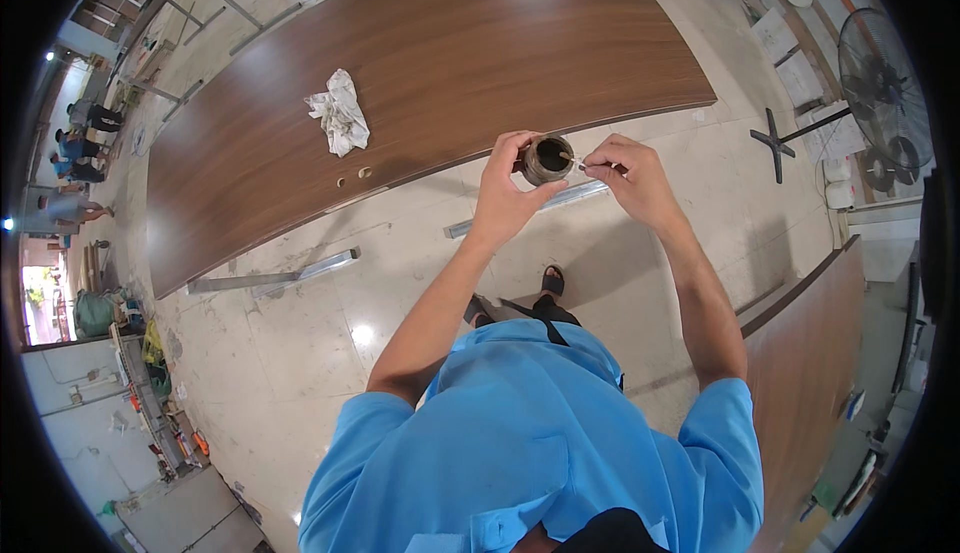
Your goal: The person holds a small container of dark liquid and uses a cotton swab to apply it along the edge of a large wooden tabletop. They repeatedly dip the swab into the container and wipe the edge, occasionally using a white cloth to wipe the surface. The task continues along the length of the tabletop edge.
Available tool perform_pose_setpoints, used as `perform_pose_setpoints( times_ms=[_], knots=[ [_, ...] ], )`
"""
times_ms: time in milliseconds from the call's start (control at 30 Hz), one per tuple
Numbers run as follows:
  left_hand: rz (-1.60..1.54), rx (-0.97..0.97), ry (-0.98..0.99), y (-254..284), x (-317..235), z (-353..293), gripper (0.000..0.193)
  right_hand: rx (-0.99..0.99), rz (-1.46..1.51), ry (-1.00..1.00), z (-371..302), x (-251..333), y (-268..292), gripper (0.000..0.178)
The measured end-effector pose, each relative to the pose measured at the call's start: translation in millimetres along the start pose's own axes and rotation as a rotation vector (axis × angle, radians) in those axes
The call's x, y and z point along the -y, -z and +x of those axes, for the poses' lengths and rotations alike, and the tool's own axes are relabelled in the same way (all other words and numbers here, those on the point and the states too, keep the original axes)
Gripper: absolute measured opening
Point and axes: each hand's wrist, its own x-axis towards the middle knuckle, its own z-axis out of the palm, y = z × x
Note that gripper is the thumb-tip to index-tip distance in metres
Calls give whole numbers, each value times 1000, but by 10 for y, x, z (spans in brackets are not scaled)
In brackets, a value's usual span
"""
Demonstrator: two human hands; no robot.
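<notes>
My left hand [503, 188] grips a small round dark jar [547, 160], held up with its open mouth facing me. My right hand [627, 175] pinches a thin small stick [572, 159] whose tip reaches into the jar's rim. Both hands are raised in front of me, just past the near edge of a large brown wooden panel [430, 63]. A crumpled white rag [339, 113] lies on the panel to the left of my hands.
Metal strips [270, 278] lie on the pale tiled floor under the panel's edge. A standing fan [880, 83] is at the right, another wooden panel [810, 363] at the lower right. People stand far off at the left [85, 143].
</notes>
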Motion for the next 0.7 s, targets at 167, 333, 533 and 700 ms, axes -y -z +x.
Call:
perform_pose_setpoints(
  times_ms=[167,333,533,700],
  knots=[
    [-31,-26,25,23,105,19,68,3,69,19,40,-217,-82,7],
    [60,-122,33,458,215,-83,69,48,306,-76,220,-321,-341,9],
    [149,-301,90,1334,434,-458,71,178,535,59,1000,-328,-1329,11],
    [229,-406,172,1996,460,-1018,71,379,402,243,2132,-244,-2788,10]
  ],
)
